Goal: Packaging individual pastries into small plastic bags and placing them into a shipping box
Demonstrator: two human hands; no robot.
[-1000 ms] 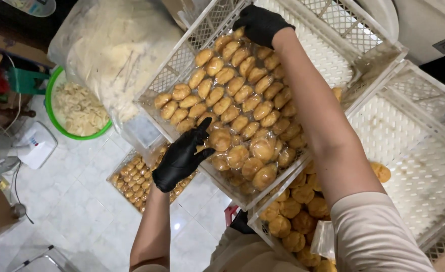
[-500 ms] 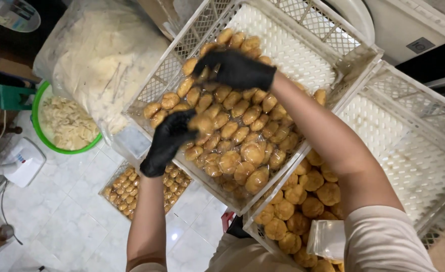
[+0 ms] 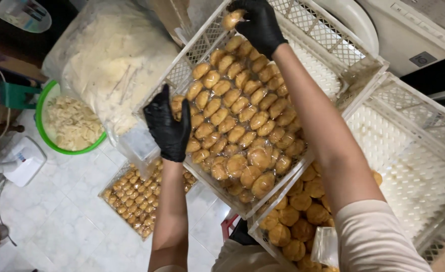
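A white plastic lattice crate (image 3: 333, 55) holds rows of golden-brown round pastries (image 3: 242, 116). My left hand (image 3: 168, 126), in a black glove, rests at the crate's near-left rim with fingers on a pastry in the row there. My right hand (image 3: 257, 22), also gloved in black, reaches to the far end of the crate and pinches one pastry (image 3: 231, 19) against the far wall. My right forearm crosses over the pastries.
A second crate of pastries (image 3: 298, 221) sits under the first. An empty white crate (image 3: 409, 151) stands at the right. On the tiled floor lie a tray of pastries (image 3: 132, 199), a green bowl (image 3: 48, 95) of pale pieces and a large clear bag (image 3: 111, 60).
My right hand has moved from the pastry rows up to the crate's far end and now holds a pastry. My left hand shifted left to the crate's rim.
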